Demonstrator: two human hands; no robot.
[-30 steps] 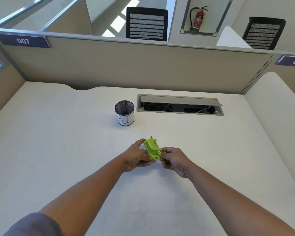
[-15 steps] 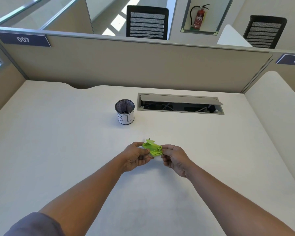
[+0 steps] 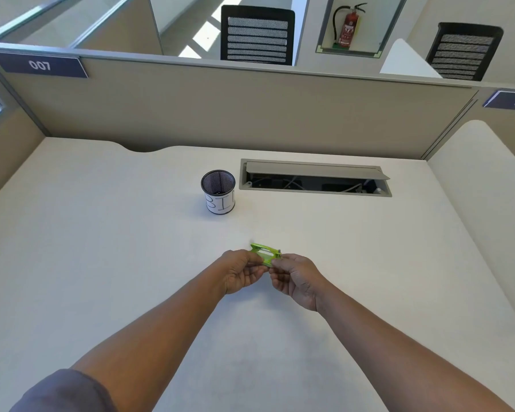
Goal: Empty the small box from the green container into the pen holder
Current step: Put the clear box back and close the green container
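Our left hand (image 3: 241, 271) and right hand (image 3: 297, 278) both pinch the green container (image 3: 265, 254), nearer us than the pen holder (image 3: 218, 191).

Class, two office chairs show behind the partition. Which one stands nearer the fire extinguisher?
The left office chair, just left of the fire extinguisher. The right office chair stands further off, past a white panel.

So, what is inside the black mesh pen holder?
Inside the pen holder, only dark mesh and a few small unclear specks at the bottom show; the near wall hides the rest.
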